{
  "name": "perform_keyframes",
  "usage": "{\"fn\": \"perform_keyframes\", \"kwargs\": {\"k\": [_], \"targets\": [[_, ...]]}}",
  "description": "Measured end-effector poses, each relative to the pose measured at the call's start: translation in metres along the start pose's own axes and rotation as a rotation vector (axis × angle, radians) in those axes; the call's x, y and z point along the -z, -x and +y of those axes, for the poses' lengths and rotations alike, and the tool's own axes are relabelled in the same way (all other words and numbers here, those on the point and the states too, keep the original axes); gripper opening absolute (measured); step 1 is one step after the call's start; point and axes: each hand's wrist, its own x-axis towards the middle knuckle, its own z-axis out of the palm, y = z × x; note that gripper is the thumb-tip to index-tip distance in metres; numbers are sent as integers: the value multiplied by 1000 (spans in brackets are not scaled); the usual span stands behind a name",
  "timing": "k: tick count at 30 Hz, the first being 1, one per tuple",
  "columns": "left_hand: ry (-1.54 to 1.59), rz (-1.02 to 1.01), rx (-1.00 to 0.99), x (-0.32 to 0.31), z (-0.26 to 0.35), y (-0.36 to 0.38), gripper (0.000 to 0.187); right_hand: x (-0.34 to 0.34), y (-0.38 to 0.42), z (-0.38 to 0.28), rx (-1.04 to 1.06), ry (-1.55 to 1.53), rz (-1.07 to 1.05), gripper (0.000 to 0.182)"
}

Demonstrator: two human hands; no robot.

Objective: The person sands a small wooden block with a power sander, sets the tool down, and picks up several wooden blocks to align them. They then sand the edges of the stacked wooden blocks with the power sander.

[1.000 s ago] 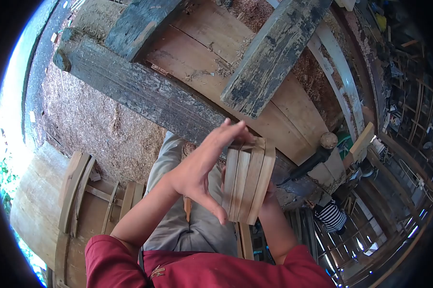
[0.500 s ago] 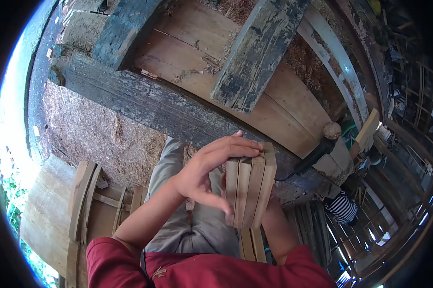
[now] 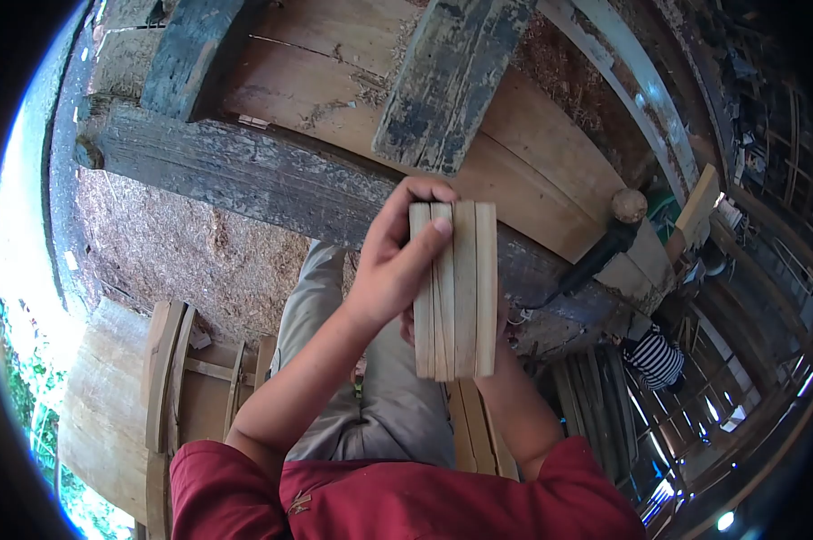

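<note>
A stack of several narrow wooden blocks (image 3: 456, 297) stands side by side in front of my body, long edges facing the camera. My left hand (image 3: 406, 247) grips its upper left part, the thumb lying across the two leftmost blocks and the fingers curled behind the top. My right hand (image 3: 409, 326) is mostly hidden behind the stack; only a bit of it shows at the left edge, and its forearm comes up from below right. What its fingers do is out of sight.
A weathered beam (image 3: 244, 166) crosses ahead, with a thick worn plank (image 3: 456, 85) over brown boards (image 3: 551, 193). A dark tool with a round wooden knob (image 3: 629, 206) lies at right. Curved wood pieces (image 3: 165, 378) are at left. Striped cloth (image 3: 654, 358) shows at right.
The stack has risen and turned more upright, its edges now facing the camera. My left hand has shifted from spanning the top to holding the left side, thumb on the front.
</note>
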Motion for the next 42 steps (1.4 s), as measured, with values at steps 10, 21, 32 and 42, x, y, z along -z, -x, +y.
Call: {"fn": "perform_keyframes", "kwargs": {"k": [10, 21, 32, 42], "targets": [[-21, 86, 149, -1, 8, -27, 25, -13, -25, -10, 68, 32, 149, 102], [-72, 73, 114, -1, 7, -29, 21, -18, -29, -13, 88, 89, 140, 98], [-116, -34, -23, 4, 7, -18, 35, -17, -20, -11, 42, 159, 8, 95], [-430, -270, -155, 28, 34, -26, 58, -8, 31, -48, -5, 520, 132, 98]]}}
